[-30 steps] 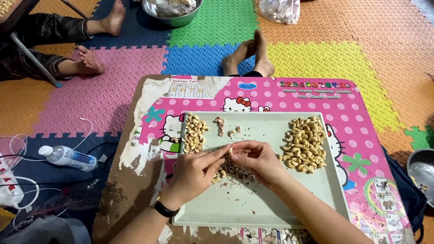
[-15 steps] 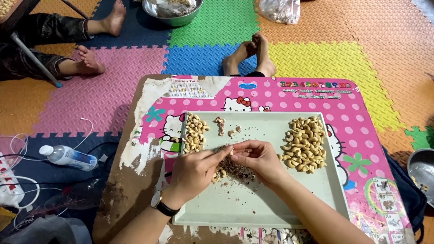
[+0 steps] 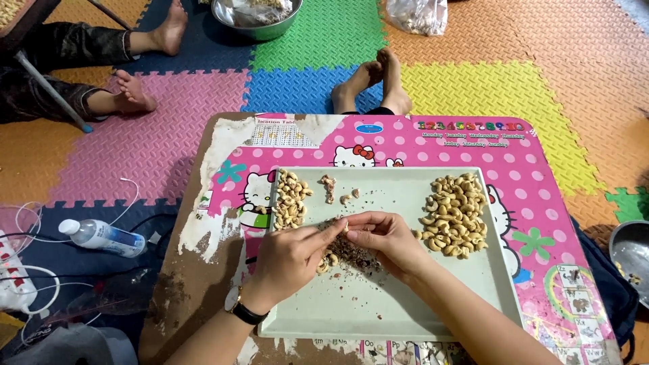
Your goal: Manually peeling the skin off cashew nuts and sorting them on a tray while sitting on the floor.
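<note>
Head view: left hand [image 3: 287, 257] and right hand [image 3: 382, 236], fingertips pinched together on one cashew [image 3: 345, 226] above dark husk scraps [image 3: 351, 255] on pale tray [image 3: 378, 304]. Step: peeling. Cashew piles left [image 3: 289, 199] and right [image 3: 456, 215].

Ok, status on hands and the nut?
Left hand and right hand pinch one cashew together. Above husk pile on tray. Nothing blocking.

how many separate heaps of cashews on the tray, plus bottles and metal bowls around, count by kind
cashew heaps: 2, the other on the left
plastic bottle: 1
metal bowls: 2, the second at the right edge
total: 5
</note>
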